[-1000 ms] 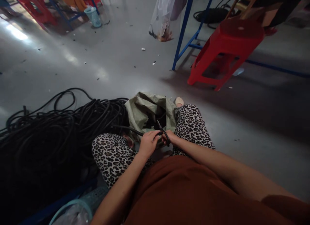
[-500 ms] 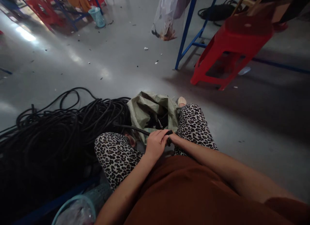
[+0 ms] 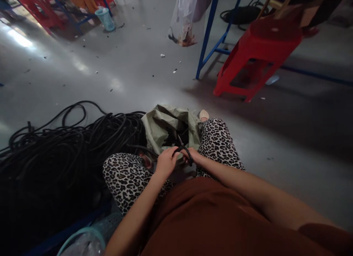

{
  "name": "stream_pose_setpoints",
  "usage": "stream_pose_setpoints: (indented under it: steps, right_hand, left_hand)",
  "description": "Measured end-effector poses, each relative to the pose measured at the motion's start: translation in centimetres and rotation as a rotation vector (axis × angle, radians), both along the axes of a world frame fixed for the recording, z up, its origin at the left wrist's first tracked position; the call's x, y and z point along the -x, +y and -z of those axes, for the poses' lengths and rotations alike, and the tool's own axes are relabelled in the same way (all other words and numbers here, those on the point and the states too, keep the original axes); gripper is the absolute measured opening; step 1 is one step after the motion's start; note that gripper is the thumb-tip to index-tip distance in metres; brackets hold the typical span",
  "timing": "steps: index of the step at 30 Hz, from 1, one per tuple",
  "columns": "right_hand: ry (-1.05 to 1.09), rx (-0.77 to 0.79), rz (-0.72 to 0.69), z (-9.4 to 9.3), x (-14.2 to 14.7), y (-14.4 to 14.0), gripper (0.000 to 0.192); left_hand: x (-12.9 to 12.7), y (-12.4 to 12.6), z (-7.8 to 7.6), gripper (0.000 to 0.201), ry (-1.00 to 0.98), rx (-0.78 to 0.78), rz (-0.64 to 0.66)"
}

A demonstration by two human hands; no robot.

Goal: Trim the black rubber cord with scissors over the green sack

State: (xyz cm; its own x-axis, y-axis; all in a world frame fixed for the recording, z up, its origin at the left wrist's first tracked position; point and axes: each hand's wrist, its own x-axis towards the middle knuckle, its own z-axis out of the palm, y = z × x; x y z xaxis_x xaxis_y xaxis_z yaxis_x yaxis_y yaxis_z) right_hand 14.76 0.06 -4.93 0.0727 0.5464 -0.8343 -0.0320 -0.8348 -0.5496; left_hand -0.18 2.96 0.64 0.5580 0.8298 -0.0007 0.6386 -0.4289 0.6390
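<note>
My left hand (image 3: 166,162) is closed around a black rubbery cord (image 3: 147,150), which runs in from the pile at the left. Close beside it, my right hand (image 3: 194,156) grips a pair of scissors (image 3: 180,139). Their metal blades point up and away, and the black handle loops near my fingers. Both hands are between my knees, just over the near rim of a pale green woven sack (image 3: 153,125). Dark pieces, hard to make out, lie inside the sack. The cord's end by the scissors is partly covered by my fingers.
A large tangle of black cord (image 3: 82,138) fills the left side. A blue basket (image 3: 95,232) with a plastic bag stands at lower left. Ahead are a red stool (image 3: 264,46), a blue table leg (image 3: 206,39) and a hanging clear bag (image 3: 184,20). Scraps dot the floor.
The cord end that stuck out past my left hand no longer shows there. The scissors' blade and black handle show more plainly, and my left hand has shifted slightly left.
</note>
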Motion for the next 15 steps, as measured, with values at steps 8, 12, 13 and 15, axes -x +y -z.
stream_pose_setpoints:
  steps: [8,12,13,15]
  right_hand:
    - [-0.046,-0.056,-0.015,2.3,-0.2,-0.5,0.043]
    - [-0.019,-0.057,-0.002,1.0,-0.2,-0.5,0.043]
    - [-0.009,-0.060,0.014,0.6,-0.1,-0.5,0.043]
    - [0.002,-0.075,0.049,-0.1,-0.1,-0.5,0.044]
  left_hand:
    - [1.7,0.8,3.0,0.027,-0.093,0.194,-0.248]
    - [1.7,0.4,3.5,0.022,-0.111,0.239,-0.294]
    - [1.7,0.4,3.6,0.022,-0.121,0.245,-0.296]
    - [1.7,0.3,3.7,0.021,-0.135,0.247,-0.301]
